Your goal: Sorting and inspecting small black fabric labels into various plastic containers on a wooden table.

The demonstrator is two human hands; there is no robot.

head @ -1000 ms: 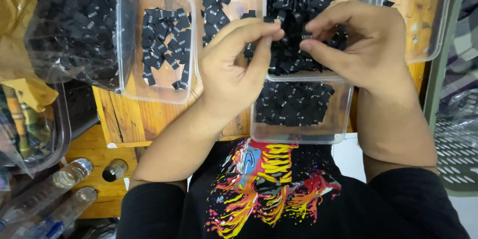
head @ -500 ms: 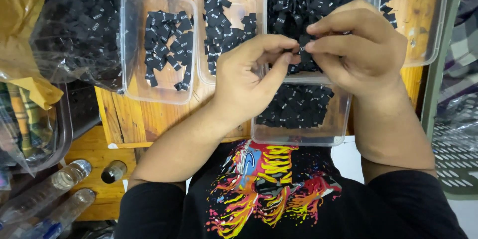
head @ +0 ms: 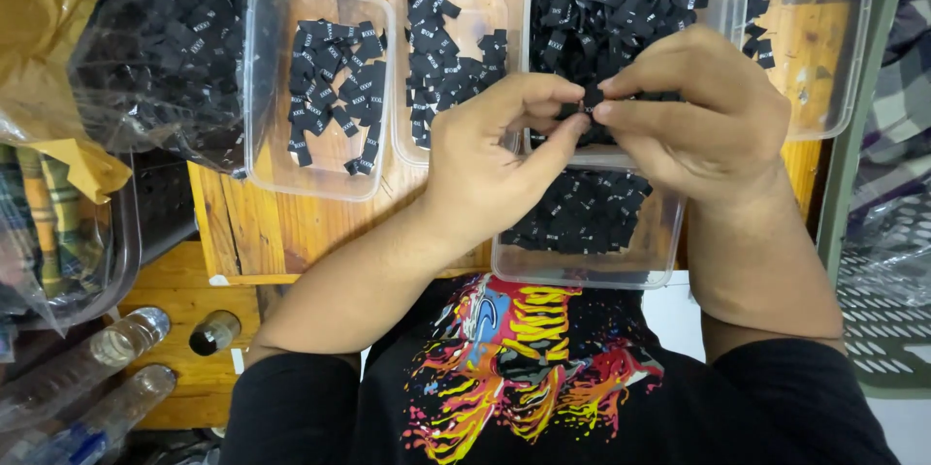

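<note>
Both grips pinched together on one small black label [head: 589,99], thumb and forefinger tips of the left hand [head: 485,160] meeting those of the right hand [head: 703,111] over the big tub [head: 630,38] heaped with more labels. Label mostly hidden between the fingertips; only a dark corner showing. Best done with light pressure at the very tips, so that a single piece comes away from any stuck to it, and kept low over the tub so that a dropped one lands back in the pile.

Left forearm rising from lower left, wrist bent inward, remaining fingers curled under. Right hand arched over from the right, knuckles up, back of hand to the camera.

Just below the hands, a near tub [head: 582,232] with a thinner layer. To the left on the wooden tabletop [head: 291,232], two smaller tubs [head: 315,87] [head: 451,58], each with a scatter of labels. Further left, a clear bag [head: 165,48] full of them.
</note>
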